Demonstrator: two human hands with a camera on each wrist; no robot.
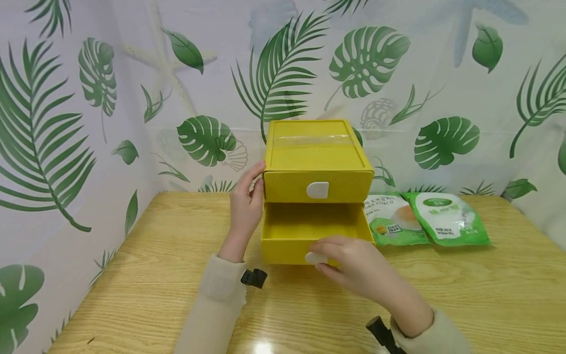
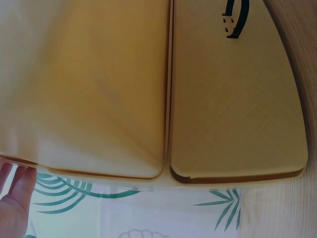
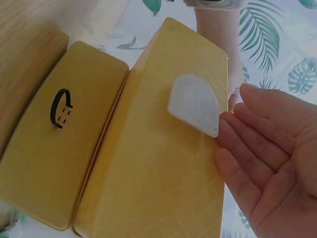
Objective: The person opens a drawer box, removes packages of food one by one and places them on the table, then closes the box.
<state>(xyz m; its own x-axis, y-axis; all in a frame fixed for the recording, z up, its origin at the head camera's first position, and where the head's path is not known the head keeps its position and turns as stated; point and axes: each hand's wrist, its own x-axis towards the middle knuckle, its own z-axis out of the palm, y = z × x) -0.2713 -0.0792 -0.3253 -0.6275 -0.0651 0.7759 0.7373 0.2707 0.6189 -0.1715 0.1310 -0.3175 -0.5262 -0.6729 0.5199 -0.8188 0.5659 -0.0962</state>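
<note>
A yellow drawer box (image 1: 318, 155) stands on the table. Its top drawer (image 1: 287, 189) is closed, while the drawer below (image 1: 283, 251) is pulled out and shows its bare yellow inside. Fingers of my left hand (image 1: 246, 206) rest along the box's left side near the upper front corner. My right hand (image 1: 360, 265) is at the pulled-out drawer's front, over its white tab handle (image 1: 316, 258). In the right wrist view, the fingers of that hand (image 3: 277, 153) lie fairly straight at the drawer's edge beside the handle (image 3: 195, 104).
Both wrist views show a lower yellow front (image 2: 237, 109) with a black loop (image 3: 62, 109), close to the tabletop. Right of the box lie two green-and-white bags, one corn starch bag (image 1: 393, 221) and another bag (image 1: 451, 221). A leaf-print cloth (image 1: 300, 73) hangs behind the wooden table (image 1: 177, 246).
</note>
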